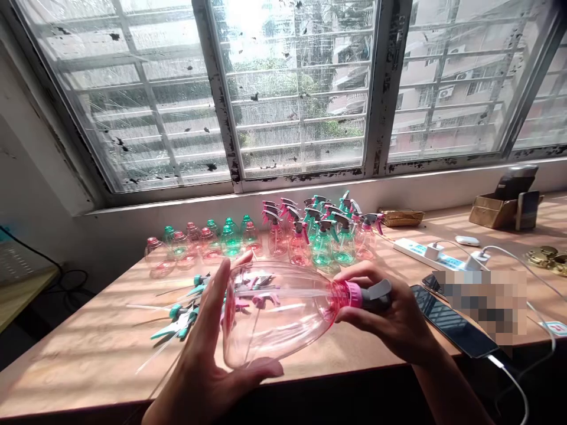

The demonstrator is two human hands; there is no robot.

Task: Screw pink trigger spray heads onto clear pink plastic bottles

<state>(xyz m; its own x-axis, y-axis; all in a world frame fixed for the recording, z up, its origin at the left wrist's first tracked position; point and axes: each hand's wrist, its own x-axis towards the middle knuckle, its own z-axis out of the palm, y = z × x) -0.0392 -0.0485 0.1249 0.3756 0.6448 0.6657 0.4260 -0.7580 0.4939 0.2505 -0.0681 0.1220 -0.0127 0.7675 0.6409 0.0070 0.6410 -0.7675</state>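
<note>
**Item in hand.** Clear pink plastic spray bottle [274, 313], held above the near edge of the wooden table [88, 348], about the middle of its length. It is lifted clear of the surface. The long axis is close to level and runs left to right: base to the left, neck to the right.

**Left hand** [208, 354]. Cups the wide base end. The fingers are spread wide along the far side and the thumb is tucked under the near lower side. It is a loose, open cradle rather than a clamp.

**Right hand** [394, 321]. Closed around the neck end. Thumb and fingertips pinch the grey plastic trigger head [376, 295] just beyond the pink screw collar [352, 294]. This hand is the nearer one to the fitting, and the bottle body stretches away to its left.

**On the table, behind the bottle.**
- Loose teal and pink trigger heads with thin dip tubes [186, 313], scattered left of centre.
- Open-necked pink and green bottles [199, 239], standing along the far edge.
- Pink and green bottles with triggers fitted [323, 236], clustered just to their right.

**Towards the right end.**
- White power strip [425, 251] with plugs and cables.
- Black phone [456, 324] on a cable, close to the right wrist.
- Brown cardboard box [491, 209], by the far edge.
</note>
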